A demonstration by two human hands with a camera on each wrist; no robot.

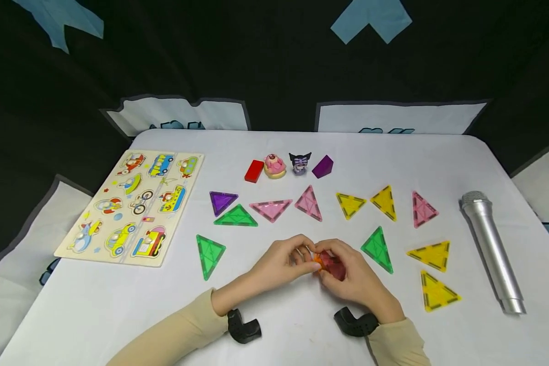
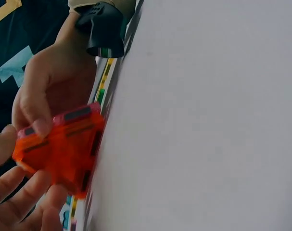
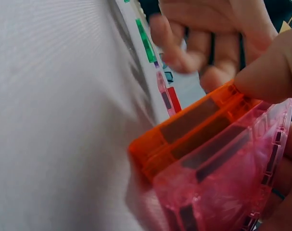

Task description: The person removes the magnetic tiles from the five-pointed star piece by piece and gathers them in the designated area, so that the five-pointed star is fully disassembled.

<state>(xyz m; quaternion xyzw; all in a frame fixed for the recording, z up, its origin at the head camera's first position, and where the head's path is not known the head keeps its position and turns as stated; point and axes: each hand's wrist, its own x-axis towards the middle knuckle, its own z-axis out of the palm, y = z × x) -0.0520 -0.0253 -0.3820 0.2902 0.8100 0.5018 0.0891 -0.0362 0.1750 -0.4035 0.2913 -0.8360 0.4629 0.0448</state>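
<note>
My right hand (image 1: 347,272) grips a stack of translucent magnetic tiles, with orange triangles (image 3: 184,127) on one side and pink triangles (image 3: 227,178) on the other. The right thumb (image 3: 271,70) presses on the stack's edge while the other fingers sit behind the pink side. Close by, my left hand (image 1: 283,262) has its thumb tip right at the orange corner. Its fingers (image 2: 20,197) are loosely bent and spread, overlapping the lower edge of the orange tiles in the left wrist view.
Green (image 1: 235,217), pink (image 1: 308,204), yellow (image 1: 434,255) and purple (image 1: 222,202) triangle tiles lie around the hands. A wooden picture puzzle (image 1: 132,208) is left, a silver microphone (image 1: 493,251) right. At the back stand a red block (image 1: 254,171), two small figures (image 1: 299,163) and a purple piece (image 1: 323,166).
</note>
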